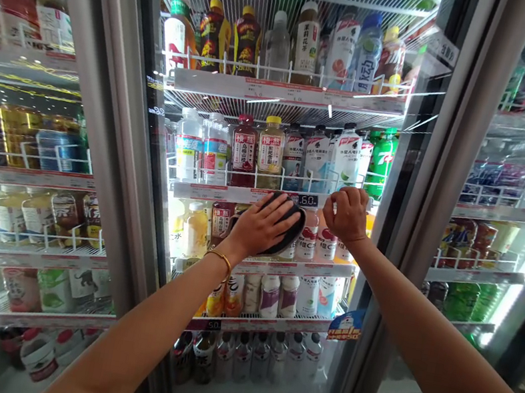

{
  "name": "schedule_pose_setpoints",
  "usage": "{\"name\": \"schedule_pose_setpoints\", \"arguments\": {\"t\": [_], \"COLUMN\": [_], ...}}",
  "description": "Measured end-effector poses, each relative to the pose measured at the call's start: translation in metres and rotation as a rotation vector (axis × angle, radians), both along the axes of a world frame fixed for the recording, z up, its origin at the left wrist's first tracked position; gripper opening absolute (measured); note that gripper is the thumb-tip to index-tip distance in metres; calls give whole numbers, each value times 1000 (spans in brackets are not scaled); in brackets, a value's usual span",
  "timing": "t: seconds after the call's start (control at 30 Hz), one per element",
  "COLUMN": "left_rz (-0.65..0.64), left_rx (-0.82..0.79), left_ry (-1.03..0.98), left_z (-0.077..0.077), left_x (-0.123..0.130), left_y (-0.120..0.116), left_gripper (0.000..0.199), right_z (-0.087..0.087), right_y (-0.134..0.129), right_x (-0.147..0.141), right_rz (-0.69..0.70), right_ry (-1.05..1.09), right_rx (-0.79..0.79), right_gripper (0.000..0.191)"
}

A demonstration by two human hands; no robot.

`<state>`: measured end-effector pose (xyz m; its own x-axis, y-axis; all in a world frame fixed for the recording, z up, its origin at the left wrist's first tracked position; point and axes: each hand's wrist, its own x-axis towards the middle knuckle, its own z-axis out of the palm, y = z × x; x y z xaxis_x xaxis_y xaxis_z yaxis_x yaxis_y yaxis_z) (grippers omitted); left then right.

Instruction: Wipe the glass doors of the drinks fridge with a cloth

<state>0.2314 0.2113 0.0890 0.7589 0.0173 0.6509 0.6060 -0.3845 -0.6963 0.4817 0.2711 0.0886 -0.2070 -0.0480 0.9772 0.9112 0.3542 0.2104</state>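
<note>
My left hand [265, 224] presses a dark oval wiping pad [294, 226] against the glass door [346, 381] of a drinks cooler. Its fingers lie over the pad, slightly spread, and a gold bangle [222, 258] circles the wrist. To the right of the pad, my right hand [347, 217] is curled into a fist close to the glass. The inside of that fist is hidden, so I cannot tell if it holds anything. Behind the glass, bottles with cherry labels [306, 241] stand between the two hands.
Shelves of bottled drinks fill the cooler behind the door. A blue sticker [346, 325] is on the glass at lower right. Metal door frames [122, 97] rise on both sides. More drinks stand behind the neighbouring door at left, including several cans [14, 136].
</note>
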Motion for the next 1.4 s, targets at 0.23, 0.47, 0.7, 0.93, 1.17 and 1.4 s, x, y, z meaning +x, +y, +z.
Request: {"name": "schedule_pose_setpoints", "arguments": {"t": [0.23, 0.47, 0.7, 0.93, 1.17, 1.4], "left_rz": [54, 22, -38, 52, 13, 19], "left_rx": [39, 19, -22, 53, 100, 2], "left_ry": [-521, -317, 92, -330, -663, -248], "left_z": [32, 11, -13, 11, 29, -3], "left_x": [10, 54, -3, -68, -31, -37], "left_y": [7, 16, 2, -14, 2, -6], "left_gripper": [50, 49, 43, 48, 49, 49], "right_z": [0, 3, 15, 20, 15, 13], "right_y": [0, -2, -28, -28, -21, -21], "right_x": [-2, -3, -46, -108, -105, -103], "right_rz": [-3, -26, -7, 26, 56, 83], "right_ry": [-13, 26, 10, 31, 45, 61], "right_rx": [31, 18, -52, 16, 33, -14], "right_gripper": [11, 13, 19, 20, 17, 18]}}
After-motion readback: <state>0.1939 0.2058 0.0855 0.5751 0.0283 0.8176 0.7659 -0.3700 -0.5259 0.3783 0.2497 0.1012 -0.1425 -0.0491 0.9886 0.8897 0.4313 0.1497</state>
